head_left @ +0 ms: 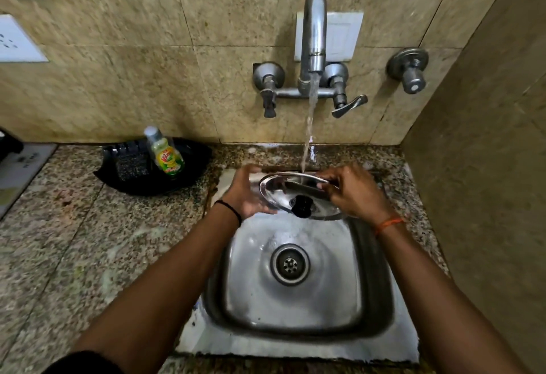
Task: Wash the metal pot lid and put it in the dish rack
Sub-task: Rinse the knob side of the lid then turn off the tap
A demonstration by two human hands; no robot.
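Observation:
The metal pot lid point(280, 188) with a black knob point(302, 206) is held tilted over the far end of the steel sink point(372, 285), knob side facing me. Water from the tap point(314, 30) falls onto its far rim. My left hand point(246, 193) grips the lid's left edge. My right hand point(354, 191) holds the right edge, fingers curled over the rim. No dish rack shows in the head view.
A black tray point(195, 163) on the granite counter point(74, 240) left of the sink holds a dish soap bottle point(166, 153) and a dark scrubber point(130, 163). Tap handles point(348, 106) stick out from the tiled wall. A side wall stands close on the right.

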